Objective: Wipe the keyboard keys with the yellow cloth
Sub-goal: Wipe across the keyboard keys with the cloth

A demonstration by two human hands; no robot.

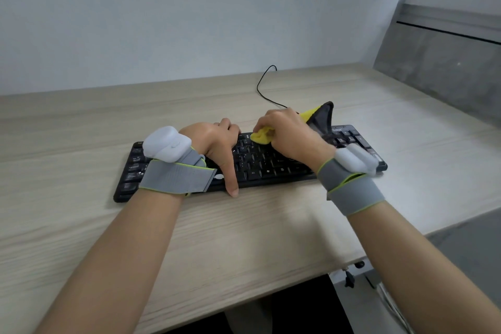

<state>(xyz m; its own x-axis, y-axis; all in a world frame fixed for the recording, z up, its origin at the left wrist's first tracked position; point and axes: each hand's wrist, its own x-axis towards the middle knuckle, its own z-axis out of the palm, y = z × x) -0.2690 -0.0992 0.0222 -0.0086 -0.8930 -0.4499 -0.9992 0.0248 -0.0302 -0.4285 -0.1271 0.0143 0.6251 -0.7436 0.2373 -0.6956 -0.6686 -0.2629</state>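
While the key legends are showing only as small pale marks, too blurred to be read with any certainty, the black keyboard (271,163) is lying lengthwise on the pale wood-grain desk (81,122), near its front half.

Item, yellow cloth (261,136): bunched in the right hand (290,135), whose fingers are curling round it and pressing it onto the upper key rows at mid-board; a yellow and dark grey flap (the loose end) is standing up behind the knuckles.

Item, left hand (217,141): fingers bending over the far edge of the keyboard, thumb reaching down across the keys to the near edge, so it is gripping the board.

Item, wrist straps: a grey, lime-edged left strap (176,177) and a matching right strap (352,190), each carrying a white device; these are hiding keys at the left part and the right end.

Item, black cable (261,89): looping over the desk behind the keyboard.

Surroundings: a pale wall (189,8) is closing off the back, a grey panel (447,62) the right; bare desk is lying left, behind and in front of the board; the front desk edge is running diagonally, with dark space below.
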